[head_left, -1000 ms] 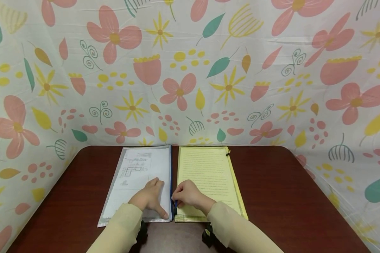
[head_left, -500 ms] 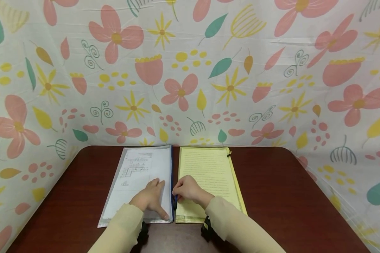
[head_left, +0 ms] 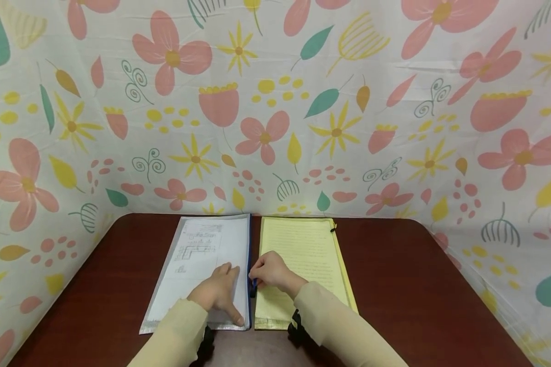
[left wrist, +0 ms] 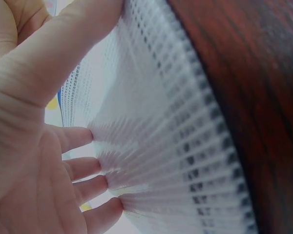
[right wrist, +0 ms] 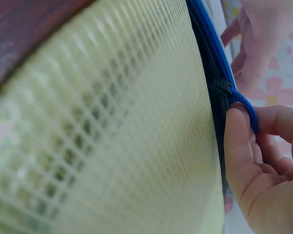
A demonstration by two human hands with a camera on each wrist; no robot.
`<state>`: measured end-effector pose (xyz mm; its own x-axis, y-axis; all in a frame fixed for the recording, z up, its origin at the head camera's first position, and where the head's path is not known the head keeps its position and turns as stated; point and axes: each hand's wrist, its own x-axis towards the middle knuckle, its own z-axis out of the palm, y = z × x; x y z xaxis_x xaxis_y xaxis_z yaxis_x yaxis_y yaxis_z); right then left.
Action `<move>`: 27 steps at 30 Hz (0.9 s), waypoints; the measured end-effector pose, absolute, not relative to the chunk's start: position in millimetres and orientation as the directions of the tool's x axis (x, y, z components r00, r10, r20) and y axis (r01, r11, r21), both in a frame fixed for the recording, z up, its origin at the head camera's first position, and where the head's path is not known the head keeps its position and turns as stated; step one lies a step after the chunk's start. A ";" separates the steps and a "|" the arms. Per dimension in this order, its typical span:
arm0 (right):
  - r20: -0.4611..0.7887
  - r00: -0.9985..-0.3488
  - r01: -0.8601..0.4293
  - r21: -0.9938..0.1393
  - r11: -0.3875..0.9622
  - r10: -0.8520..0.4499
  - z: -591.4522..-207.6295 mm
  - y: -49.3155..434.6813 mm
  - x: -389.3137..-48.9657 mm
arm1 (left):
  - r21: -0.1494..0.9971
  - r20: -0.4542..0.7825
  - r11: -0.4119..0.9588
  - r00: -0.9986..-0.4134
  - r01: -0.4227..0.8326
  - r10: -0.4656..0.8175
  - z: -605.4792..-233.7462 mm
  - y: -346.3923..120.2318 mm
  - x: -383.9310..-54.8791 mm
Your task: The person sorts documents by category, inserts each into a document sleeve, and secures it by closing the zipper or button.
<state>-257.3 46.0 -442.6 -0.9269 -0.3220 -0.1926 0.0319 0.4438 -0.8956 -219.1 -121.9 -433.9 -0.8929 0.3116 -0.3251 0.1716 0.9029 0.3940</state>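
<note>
A clear mesh zipper pouch (head_left: pixel 170 295) with a blue zip edge (head_left: pixel 249 239) lies flat, white papers with printed drawings showing inside. My left hand (head_left: pixel 218 291) rests on its lower right part, fingers spread and thumb near the bottom edge; the left wrist view has the fingertips touching the mesh (left wrist: pixel 151 97). At the pouch's right edge, my right hand (head_left: pixel 273 270) pinches the blue cord pull (right wrist: pixel 247 111) of the zip between thumb and forefinger. The black slider (right wrist: pixel 219 87) sits on the zip just beside those fingertips.
Close along the right side lies a yellow mesh zipper pouch (head_left: pixel 309 255) holding a text page, with a small black zip pull (head_left: pixel 333 229) at its top right. Both pouches lie on a dark red-brown table (head_left: pixel 395 285). A flower-print cloth (head_left: pixel 275 102) hangs behind.
My right hand has moved away from me along the blue zip, drawing the slider up a little from near the pouch's bottom corner. The left hand stays in place. The head view tilts slightly.
</note>
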 end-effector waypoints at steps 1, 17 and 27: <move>-0.192 -0.927 0.033 -0.897 0.441 -0.322 -442.9 45.8 -257.8 | 0.396 -0.326 0.902 -0.892 0.172 0.313 -434.2 -122.2 -218.8; -0.176 -0.938 0.020 -0.890 0.456 -0.300 -440.7 43.2 -271.8 | 0.396 -0.317 0.899 -0.891 0.186 0.324 -434.3 -124.2 -214.1; -0.171 -0.950 0.034 -0.889 0.457 -0.262 -439.3 41.1 -287.3 | 0.417 -0.293 0.890 -0.900 0.185 0.324 -434.6 -124.1 -214.8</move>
